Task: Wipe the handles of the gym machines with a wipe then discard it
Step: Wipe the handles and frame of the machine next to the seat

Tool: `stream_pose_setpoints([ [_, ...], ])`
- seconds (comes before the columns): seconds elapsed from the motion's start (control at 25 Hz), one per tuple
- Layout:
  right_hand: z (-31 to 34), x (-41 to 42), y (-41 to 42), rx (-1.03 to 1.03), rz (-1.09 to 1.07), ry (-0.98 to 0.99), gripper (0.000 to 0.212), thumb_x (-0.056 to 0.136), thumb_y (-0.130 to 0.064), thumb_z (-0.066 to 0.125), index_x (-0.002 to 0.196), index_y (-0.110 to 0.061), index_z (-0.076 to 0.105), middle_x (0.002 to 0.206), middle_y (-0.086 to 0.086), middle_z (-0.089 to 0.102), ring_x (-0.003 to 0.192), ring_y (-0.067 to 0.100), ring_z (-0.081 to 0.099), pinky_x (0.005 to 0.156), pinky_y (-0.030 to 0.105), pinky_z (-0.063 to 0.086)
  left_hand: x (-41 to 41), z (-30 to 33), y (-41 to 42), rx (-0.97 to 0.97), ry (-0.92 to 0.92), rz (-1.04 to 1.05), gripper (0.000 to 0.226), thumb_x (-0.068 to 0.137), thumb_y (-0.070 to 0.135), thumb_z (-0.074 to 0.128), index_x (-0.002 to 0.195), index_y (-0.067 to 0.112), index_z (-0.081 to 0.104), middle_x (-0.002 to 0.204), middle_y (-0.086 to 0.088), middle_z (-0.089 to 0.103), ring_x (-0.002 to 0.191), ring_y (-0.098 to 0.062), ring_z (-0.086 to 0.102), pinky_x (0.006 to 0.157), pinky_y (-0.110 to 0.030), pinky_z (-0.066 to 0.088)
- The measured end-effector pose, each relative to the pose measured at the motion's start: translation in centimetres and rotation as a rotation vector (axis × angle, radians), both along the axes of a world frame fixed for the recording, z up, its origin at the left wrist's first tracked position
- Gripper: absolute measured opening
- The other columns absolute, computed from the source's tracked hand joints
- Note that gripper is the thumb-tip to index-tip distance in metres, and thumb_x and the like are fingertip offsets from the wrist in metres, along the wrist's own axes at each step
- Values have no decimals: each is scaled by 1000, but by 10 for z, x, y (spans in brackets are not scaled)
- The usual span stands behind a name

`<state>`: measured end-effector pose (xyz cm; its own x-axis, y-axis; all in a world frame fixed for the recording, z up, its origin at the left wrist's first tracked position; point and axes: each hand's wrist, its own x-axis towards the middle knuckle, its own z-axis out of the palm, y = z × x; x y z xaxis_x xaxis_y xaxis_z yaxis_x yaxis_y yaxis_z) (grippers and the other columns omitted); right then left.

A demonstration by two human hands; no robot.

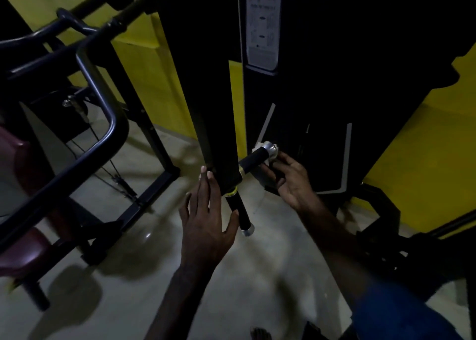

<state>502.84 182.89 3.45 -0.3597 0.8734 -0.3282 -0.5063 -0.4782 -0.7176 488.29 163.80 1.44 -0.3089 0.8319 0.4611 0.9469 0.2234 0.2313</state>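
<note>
The wipe (271, 156), a crumpled white scrap, sits at about three o'clock of the black arm's (219, 133) lower end, bunched behind and under the silver cap of the upper handle (255, 159).

Nearest, the left hand (206, 223) lies flat with fingers straight and spread, its fingertips (206, 171) against the arm's left edge and its thumb beside the lower handle (240, 214), which points toward five o'clock. It steadies the arm and holds nothing.

A little farther, the right hand (289, 178) curls its fingers and pinches the wipe at the upper handle's outer end.

To do this stroke well, I judge the wipe should be wrapped fully round the grip and drawn from the cap inward to the gold collar, with a twist, while the flat hand keeps the arm from swinging. The lower handle then looks due for the same.

Both handles are short cylinders sleeved in matte black, probably rubber or foam, with polished metal caps. Beyond, the machine's column is smooth dark panel against yellow wall (425, 138), over glossy pale floor (257, 275).
</note>
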Motion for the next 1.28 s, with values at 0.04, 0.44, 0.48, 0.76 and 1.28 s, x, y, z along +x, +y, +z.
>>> stream_pose_setpoints([
  [0.04, -2, -3, -9, 34, -74, -55, 30, 97, 9, 59, 115, -11, 72, 108, 9, 78, 97, 21, 77, 79, 33, 64, -1, 1, -1, 0, 7, -3, 99, 96, 51, 60, 169, 5, 12, 178, -11, 9, 163, -25, 18, 122, -51, 32],
  [0.44, -5, 1, -23, 1249, -274, -1002, 32, 104, -12, 60, 135, -14, 68, 124, 8, 55, 110, 2, 49, 95, 11, 45, -4, 0, -1, -11, 12, -22, 103, 96, 53, 63, 169, 5, 8, 178, -12, 7, 158, -29, 30, 118, -50, 35],
  [0.48, -2, 5, -22, 1266, -232, -1084, 32, 106, -18, 57, 136, -17, 68, 127, 7, 54, 113, 1, 46, 96, 9, 42, -3, 1, -1, -11, 4, -19, 104, 96, 52, 64, 169, 5, 7, 178, -12, 7, 157, -29, 30, 117, -50, 35],
  [0.76, 19, -7, -28, 1528, -16, -1197, 33, 95, 1, 65, 125, -10, 73, 120, 12, 62, 108, 28, 56, 87, 33, 51, -1, 2, -4, 19, -36, -23, 105, 95, 47, 69, 169, 4, 7, 178, -14, 9, 162, -28, 22, 119, -51, 32],
  [1.28, 44, -10, -27, 1389, 95, -1058, 27, 98, -8, 68, 123, -11, 75, 116, 8, 61, 104, 14, 61, 92, 30, 56, 4, 0, 0, 72, -60, -8, 99, 94, 46, 65, 169, 7, 12, 177, -13, 16, 158, -25, 26, 116, -46, 32],
])
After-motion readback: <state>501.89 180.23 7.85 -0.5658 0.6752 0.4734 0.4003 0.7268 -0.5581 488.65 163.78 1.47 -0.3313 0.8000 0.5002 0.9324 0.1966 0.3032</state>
